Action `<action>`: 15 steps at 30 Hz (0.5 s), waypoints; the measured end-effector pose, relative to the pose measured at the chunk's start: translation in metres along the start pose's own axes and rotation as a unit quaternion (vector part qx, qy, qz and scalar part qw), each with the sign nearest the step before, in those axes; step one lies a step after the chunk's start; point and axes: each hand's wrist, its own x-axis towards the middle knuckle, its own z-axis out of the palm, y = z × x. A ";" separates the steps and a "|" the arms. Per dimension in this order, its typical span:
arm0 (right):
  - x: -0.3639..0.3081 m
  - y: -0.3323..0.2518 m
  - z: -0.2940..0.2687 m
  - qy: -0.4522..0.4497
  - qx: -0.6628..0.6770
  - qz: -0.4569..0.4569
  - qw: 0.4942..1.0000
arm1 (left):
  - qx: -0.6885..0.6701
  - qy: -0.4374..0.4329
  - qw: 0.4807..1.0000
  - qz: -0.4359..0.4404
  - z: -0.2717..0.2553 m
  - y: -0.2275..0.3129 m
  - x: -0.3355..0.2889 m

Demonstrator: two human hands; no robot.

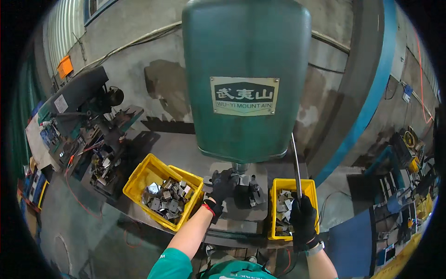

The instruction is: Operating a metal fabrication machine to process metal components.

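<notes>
My left hand [223,186], in a black glove, is at the fixture [253,193] under the spindle [239,168] of a green drill press [244,135]. Its fingers are closed at the edge of a small shiny metal piece [243,179] set there; the fingertips are partly hidden. My right hand [303,221], also gloved, is wrapped round the lower end of the press's long metal lever [296,167], which stands nearly upright. Below that lever sits a yellow bin [316,188] with small metal pieces [283,207], partly covered by my right hand.
Left of the fixture, a tilted yellow bin [134,179] holds many small metal pieces [169,204], beside another yellow edge. A second dark machine [93,116] stands at the left. A blue-edged pillar [367,107] rises behind on the right, and a cluttered bench [395,204] is at far right.
</notes>
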 end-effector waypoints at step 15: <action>0.009 0.037 0.021 0.018 0.138 -0.011 0.990 | -0.071 -0.010 0.996 -0.046 0.002 -0.001 0.005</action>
